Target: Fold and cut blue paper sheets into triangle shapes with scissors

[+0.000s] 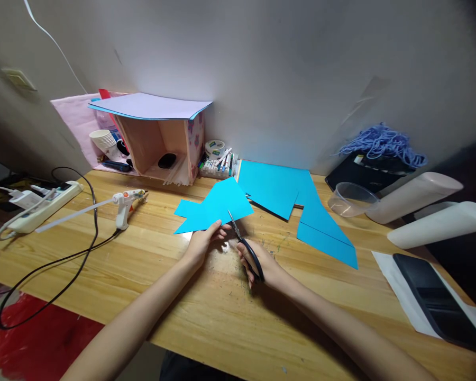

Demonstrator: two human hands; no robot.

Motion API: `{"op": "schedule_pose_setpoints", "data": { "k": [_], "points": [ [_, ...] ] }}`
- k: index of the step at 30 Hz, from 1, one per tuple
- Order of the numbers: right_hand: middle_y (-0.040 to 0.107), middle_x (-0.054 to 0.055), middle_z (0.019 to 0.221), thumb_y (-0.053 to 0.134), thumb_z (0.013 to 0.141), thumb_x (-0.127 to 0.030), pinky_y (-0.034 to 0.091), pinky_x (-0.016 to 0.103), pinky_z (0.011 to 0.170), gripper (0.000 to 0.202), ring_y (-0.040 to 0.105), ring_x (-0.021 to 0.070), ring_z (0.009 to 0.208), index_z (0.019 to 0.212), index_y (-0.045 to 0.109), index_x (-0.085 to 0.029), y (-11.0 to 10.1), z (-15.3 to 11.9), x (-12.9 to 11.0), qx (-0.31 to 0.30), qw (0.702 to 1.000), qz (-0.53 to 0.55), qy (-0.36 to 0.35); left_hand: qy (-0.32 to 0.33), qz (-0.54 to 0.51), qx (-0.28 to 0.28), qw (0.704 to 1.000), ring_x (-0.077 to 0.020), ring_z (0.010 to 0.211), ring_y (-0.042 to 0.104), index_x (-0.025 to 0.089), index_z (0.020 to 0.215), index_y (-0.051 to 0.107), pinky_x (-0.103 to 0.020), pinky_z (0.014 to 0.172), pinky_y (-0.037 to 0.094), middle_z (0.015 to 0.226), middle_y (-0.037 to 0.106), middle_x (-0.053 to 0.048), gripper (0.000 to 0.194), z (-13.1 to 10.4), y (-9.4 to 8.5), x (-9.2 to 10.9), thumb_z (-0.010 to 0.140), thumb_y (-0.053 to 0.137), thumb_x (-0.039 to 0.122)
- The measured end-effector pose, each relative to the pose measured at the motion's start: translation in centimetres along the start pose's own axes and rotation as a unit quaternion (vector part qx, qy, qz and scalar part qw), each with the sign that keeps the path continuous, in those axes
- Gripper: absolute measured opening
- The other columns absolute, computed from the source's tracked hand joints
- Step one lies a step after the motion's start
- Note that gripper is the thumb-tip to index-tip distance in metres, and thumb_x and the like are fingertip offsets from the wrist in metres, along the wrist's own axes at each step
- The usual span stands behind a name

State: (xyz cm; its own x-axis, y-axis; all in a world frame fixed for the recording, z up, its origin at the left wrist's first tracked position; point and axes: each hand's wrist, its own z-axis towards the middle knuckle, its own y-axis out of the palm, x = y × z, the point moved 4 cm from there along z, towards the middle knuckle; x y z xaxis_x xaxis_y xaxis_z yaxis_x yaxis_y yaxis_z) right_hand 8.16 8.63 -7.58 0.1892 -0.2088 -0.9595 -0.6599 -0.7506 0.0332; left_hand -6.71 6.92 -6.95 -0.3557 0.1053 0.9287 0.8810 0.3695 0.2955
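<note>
A blue paper piece [218, 203] with a notched left end is held above the table by my left hand [208, 236], thumb on top and fingers beneath its lower edge. My right hand [256, 259] is closed around the black handles of the scissors [237, 230]. The scissor blades point up and away, with their tips at the paper's lower edge, to the right of my left thumb. Behind and to the right, larger cut blue sheets [277, 182] lie on the wooden table [198, 307].
At the left are a glue gun [124, 206], its looping black cable and a power strip [47, 207]. An open box [158, 137] and markers [224, 163] stand by the wall. To the right are a clear bowl [351, 200], white rolls [416, 197] and a phone [436, 299].
</note>
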Motion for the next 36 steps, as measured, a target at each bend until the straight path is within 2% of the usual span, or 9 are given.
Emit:
{"op": "schedule_pose_setpoints", "data": {
  "k": [7,11,21,30,36],
  "points": [
    [0.038,-0.009,0.047,0.037,0.078,-0.066,0.046,0.022,0.033,0.049,0.042,0.0073,0.03,0.08,0.042,-0.018,0.55,0.36,0.62,-0.024,0.997,0.069,0.031,0.006,0.068,0.009,0.998,-0.0119,0.065,0.054,0.014,0.073,0.07,-0.021,0.067,0.045,0.07,0.061,-0.005,0.031,-0.28,-0.06,-0.02,0.071,0.059,0.044],
    [0.041,-0.008,0.048,0.036,0.078,-0.067,0.047,0.022,0.034,0.049,0.043,0.0068,0.031,0.079,0.042,-0.018,0.45,0.53,0.74,-0.017,0.997,0.072,0.026,0.002,0.123,-0.001,0.992,-0.0126,0.065,0.052,0.016,0.074,0.07,-0.021,0.065,0.043,0.066,0.058,-0.004,0.034,-0.53,0.04,0.12,0.073,0.055,0.046],
    [0.041,-0.008,0.051,0.044,0.076,-0.063,0.043,0.019,0.031,0.045,0.042,0.0063,0.031,0.079,0.042,-0.018,0.53,-0.01,-0.01,0.007,0.997,0.073,0.016,0.0,0.126,-0.013,0.992,-0.0115,0.064,0.047,0.018,0.075,0.069,-0.021,0.064,0.036,0.063,0.052,-0.001,0.033,-0.38,-0.12,-0.07,0.074,0.054,0.047],
    [0.041,-0.008,0.051,0.046,0.076,-0.061,0.039,0.019,0.025,0.043,0.042,0.0077,0.028,0.076,0.041,-0.019,0.21,0.27,0.38,0.009,0.998,0.062,-0.003,0.005,0.109,-0.018,0.994,-0.0109,0.063,0.045,0.018,0.074,0.069,-0.021,0.064,0.035,0.061,0.05,0.0,0.032,-0.33,-0.12,0.0,0.074,0.055,0.047],
    [0.039,-0.009,0.045,0.038,0.076,-0.067,0.046,0.023,0.033,0.049,0.041,0.0073,0.029,0.078,0.042,-0.019,0.36,0.69,0.81,-0.005,0.996,0.089,0.023,0.004,0.113,-0.026,0.993,-0.0122,0.063,0.045,0.018,0.075,0.07,-0.023,0.066,0.035,0.061,0.048,0.0,0.032,-0.29,-0.3,-0.44,0.073,0.056,0.047]
  ]
}}
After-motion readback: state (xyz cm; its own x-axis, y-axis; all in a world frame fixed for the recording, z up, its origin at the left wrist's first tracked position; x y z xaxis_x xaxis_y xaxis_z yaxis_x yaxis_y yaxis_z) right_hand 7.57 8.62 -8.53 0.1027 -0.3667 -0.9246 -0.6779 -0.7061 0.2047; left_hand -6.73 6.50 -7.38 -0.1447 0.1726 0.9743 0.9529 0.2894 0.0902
